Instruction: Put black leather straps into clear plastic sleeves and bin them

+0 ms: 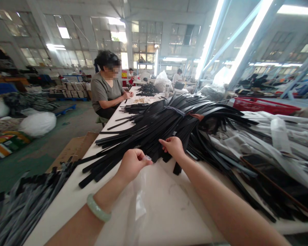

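Observation:
My left hand [132, 165] is closed in a pinch on the mouth of a clear plastic sleeve [140, 201], which hangs down over the white tabletop. Just to the right, my right hand [172, 146] is over the black straps, its index finger stretched out and its thumb below, with nothing visible between them. A large bundle of flat black straps [154, 123] covers the table, bound by a grey tie [175, 110]. Their cut ends point toward the left edge. A pale green bangle [99, 207] circles my left wrist.
Plastic-wrapped strips [28, 208] are piled at lower left, beside cardboard [72, 148]. White plastic packaging [277, 133] and a dark phone-like slab [279, 181] lie on the right, before a red basket [267, 105]. A co-worker [107, 89] sits along the table's left side.

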`<state>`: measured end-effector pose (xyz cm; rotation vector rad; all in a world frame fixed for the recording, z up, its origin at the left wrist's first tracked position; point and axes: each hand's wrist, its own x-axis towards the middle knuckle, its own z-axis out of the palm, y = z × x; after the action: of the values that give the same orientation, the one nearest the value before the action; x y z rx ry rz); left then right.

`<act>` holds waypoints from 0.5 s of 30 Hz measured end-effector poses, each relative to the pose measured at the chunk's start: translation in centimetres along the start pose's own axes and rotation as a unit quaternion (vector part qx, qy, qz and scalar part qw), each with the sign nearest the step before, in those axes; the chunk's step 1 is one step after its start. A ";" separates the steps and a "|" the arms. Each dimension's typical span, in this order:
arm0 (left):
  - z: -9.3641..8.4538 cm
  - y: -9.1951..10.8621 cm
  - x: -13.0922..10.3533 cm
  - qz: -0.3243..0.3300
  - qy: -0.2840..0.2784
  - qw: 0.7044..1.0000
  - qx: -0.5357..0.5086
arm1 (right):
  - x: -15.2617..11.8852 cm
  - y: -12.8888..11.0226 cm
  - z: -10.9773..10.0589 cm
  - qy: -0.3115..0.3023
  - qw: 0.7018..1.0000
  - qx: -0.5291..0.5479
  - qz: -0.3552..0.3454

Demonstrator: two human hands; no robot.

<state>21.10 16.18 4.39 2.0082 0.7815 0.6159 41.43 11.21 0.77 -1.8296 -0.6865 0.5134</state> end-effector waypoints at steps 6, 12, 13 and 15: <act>0.5 -0.6 0.2 -0.002 -0.037 0.999 0.017 | 0.8 0.4 -1.0 -0.055 0.998 -0.004 0.024; 0.1 -0.8 0.5 -0.009 -0.030 0.999 0.032 | 0.5 -0.2 -2.2 -0.077 0.997 0.019 0.020; 0.0 -0.9 0.6 -0.008 -0.030 0.999 0.034 | 0.2 -0.7 -2.4 -0.080 0.996 0.033 0.015; 0.0 -1.0 0.6 -0.009 -0.033 0.999 0.038 | -0.9 -1.9 -2.8 -0.089 0.993 0.072 -0.002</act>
<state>21.21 17.03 3.56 2.0770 0.7918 0.5140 42.12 9.23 3.54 -1.6612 -0.7531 0.7107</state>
